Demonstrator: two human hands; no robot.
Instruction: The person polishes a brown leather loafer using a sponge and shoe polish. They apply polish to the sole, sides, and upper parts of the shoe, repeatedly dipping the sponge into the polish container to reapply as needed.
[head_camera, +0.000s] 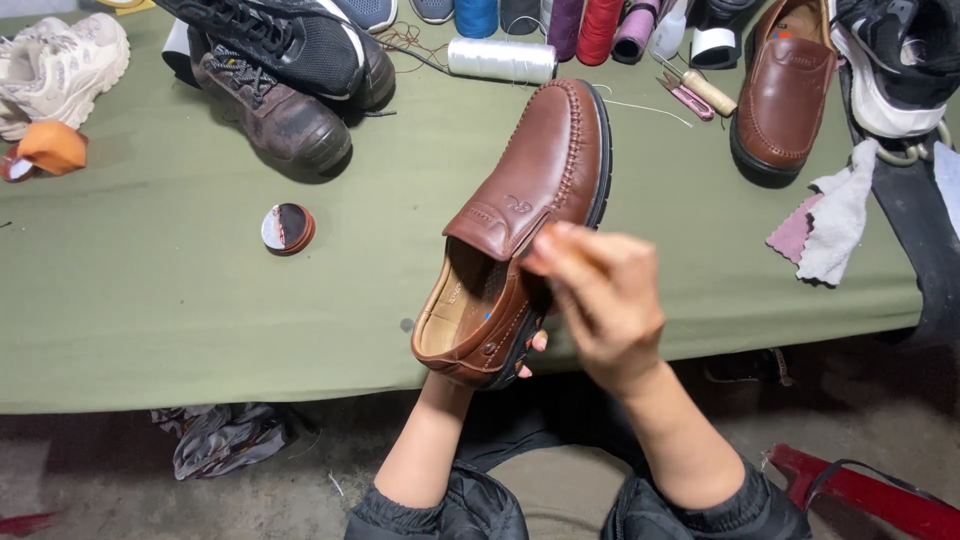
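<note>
My left hand (500, 365) grips the brown loafer (525, 220) from beneath the heel, holding it above the green table (150, 290). My right hand (600, 300), fingers bunched (blurred, so I cannot tell what they pinch), touches its side. Weak grip risks a slip. 1 round tin (288, 228), brown and white, sits left; white thread spool (500, 58) behind.

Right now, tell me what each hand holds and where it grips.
The left hand holds the brown loafer from beneath, at its heel end. The right hand, blurred, has its fingers at the loafer's side; whether it grips cannot be told.
</note>
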